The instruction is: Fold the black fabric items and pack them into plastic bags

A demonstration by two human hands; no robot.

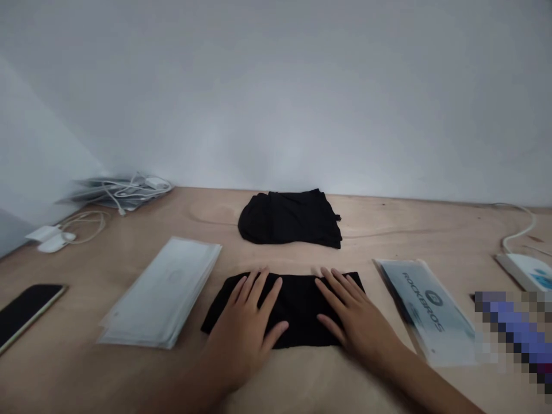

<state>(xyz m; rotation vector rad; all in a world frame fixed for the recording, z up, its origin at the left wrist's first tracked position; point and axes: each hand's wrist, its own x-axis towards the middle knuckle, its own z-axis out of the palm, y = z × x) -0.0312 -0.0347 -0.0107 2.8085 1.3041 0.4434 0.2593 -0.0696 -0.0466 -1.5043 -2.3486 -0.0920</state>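
- Pale plywood counter with swirling grain meets a plain grey-white wall along its back edge.
- Left hand: fully open, palm down, fingers spread on a folded black cloth, gripping nothing.
- Right hand: just as open and flat on the same cloth, fingers fanned, holding nothing.
- Cloth: soft, matte fabric in a low, roughly rectangular fold near the counter's front edge, its ends showing beyond both hands.
- Bunched black garment: lumpy and loosely folded, straight ahead near the wall, well apart from the cloth.
- Left of the cloth: a slanted stack of flat translucent plastic sleeves; any contents cannot be made out.
- Right of the cloth: a clear ROCKBROS-printed plastic packet, near the right hand.
- Far left: a black smartphone at the counter's edge, a white charger, and tangled white cables on flat packets.
- Far right: a white device trailing a cable.
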